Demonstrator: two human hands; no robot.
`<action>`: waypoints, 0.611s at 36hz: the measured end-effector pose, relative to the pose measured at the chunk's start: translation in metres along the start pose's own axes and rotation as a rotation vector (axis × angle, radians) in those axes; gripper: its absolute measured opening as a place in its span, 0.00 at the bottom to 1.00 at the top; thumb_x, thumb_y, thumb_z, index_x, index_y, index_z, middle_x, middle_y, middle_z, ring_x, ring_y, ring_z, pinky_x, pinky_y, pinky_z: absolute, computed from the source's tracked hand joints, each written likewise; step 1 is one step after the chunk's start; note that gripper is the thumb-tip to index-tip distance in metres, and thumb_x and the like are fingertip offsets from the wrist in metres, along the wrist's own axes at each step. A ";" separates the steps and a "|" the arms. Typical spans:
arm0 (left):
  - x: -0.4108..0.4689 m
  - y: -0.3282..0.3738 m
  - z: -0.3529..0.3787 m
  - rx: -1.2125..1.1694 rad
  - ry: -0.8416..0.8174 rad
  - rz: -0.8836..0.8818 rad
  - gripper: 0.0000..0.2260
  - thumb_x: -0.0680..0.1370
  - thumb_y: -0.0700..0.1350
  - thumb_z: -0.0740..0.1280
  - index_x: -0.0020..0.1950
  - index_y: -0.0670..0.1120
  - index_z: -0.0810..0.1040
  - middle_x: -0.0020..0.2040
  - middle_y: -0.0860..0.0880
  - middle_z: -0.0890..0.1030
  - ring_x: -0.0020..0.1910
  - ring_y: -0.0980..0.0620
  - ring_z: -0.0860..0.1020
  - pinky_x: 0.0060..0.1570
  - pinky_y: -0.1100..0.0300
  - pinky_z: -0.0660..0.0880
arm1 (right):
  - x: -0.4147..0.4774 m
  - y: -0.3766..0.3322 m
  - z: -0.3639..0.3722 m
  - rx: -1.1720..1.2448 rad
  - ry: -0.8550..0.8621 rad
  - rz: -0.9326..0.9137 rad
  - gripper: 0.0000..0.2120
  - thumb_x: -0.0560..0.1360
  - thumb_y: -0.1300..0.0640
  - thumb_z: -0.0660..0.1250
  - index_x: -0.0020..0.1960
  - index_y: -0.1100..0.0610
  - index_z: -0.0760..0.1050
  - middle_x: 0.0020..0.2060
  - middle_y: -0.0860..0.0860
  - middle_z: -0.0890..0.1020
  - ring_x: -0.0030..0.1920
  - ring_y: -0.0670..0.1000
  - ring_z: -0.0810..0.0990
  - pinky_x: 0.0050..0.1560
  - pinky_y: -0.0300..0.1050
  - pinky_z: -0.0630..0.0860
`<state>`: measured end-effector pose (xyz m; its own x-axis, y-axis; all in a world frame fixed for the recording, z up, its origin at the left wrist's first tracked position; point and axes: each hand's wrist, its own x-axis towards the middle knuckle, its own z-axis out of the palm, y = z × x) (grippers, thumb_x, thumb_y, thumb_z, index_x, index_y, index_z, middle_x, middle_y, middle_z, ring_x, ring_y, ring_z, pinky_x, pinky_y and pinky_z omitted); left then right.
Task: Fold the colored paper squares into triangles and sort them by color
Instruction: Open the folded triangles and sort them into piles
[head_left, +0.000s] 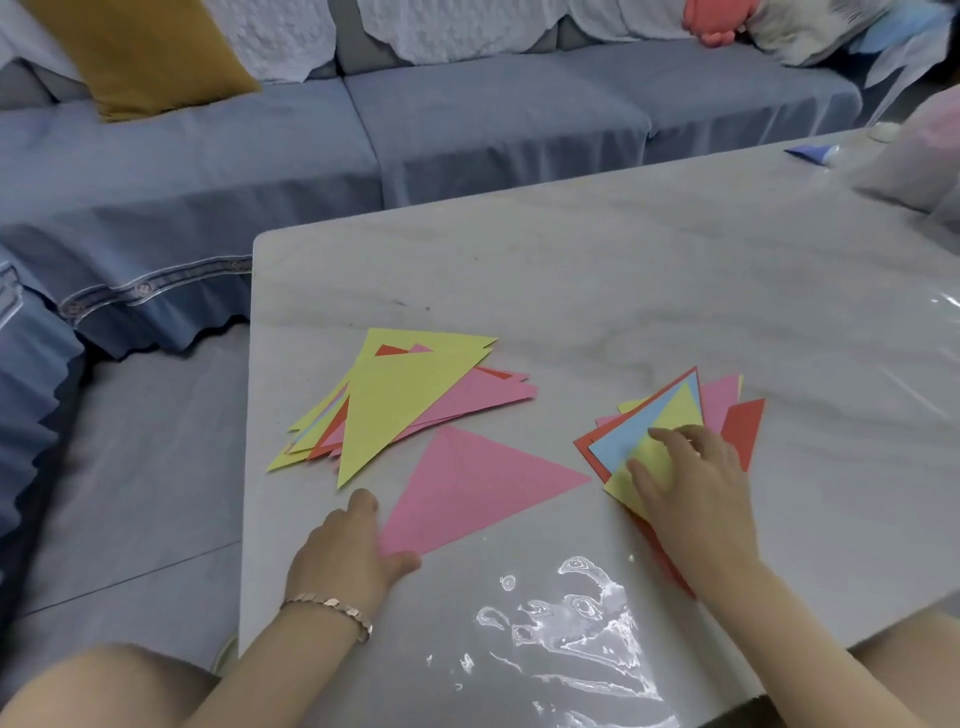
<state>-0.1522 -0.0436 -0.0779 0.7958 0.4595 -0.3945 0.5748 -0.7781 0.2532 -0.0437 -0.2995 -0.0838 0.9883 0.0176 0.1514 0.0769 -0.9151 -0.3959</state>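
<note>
A folded pink triangle (470, 491) lies flat on the table in front of me. My left hand (345, 558) grips its near corner between thumb and fingers. To the right sits a loose stack of unfolded paper squares (675, 415) in red, blue, yellow and pink. My right hand (691, 478) rests on that stack, fingers spread over the top yellow sheet (644, 462). At the left lies a mixed pile of folded triangles (400, 400), yellow on top, with pink and red ones beneath.
The grey marble table (597, 270) has a glossy clear cover that glares near the front edge. A blue sofa (363, 135) with a mustard cushion (140, 57) runs behind. A blue tube (813, 152) lies at the far right of the table.
</note>
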 end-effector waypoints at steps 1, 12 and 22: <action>0.001 0.000 -0.001 -0.008 -0.009 0.003 0.26 0.70 0.58 0.70 0.60 0.47 0.64 0.49 0.48 0.74 0.50 0.47 0.76 0.48 0.57 0.73 | 0.006 0.003 -0.002 -0.059 -0.043 0.072 0.20 0.71 0.54 0.71 0.61 0.59 0.75 0.56 0.61 0.74 0.57 0.63 0.70 0.57 0.52 0.65; -0.003 0.010 0.001 -0.109 0.052 0.131 0.12 0.78 0.49 0.61 0.37 0.47 0.65 0.37 0.49 0.69 0.36 0.48 0.70 0.34 0.58 0.64 | 0.018 0.014 -0.004 -0.230 -0.237 0.331 0.31 0.67 0.38 0.70 0.61 0.57 0.68 0.53 0.62 0.71 0.56 0.62 0.69 0.55 0.51 0.67; 0.006 0.040 -0.054 -0.536 0.255 0.223 0.11 0.79 0.41 0.59 0.36 0.41 0.69 0.30 0.48 0.76 0.31 0.47 0.74 0.36 0.56 0.70 | 0.010 0.020 -0.015 0.353 -0.043 0.250 0.21 0.74 0.61 0.66 0.67 0.56 0.69 0.48 0.54 0.77 0.49 0.56 0.74 0.44 0.44 0.64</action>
<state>-0.1142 -0.0490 -0.0223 0.8896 0.4505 -0.0751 0.3533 -0.5747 0.7382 -0.0343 -0.3238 -0.0762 0.9862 -0.1637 -0.0235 -0.1328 -0.6992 -0.7025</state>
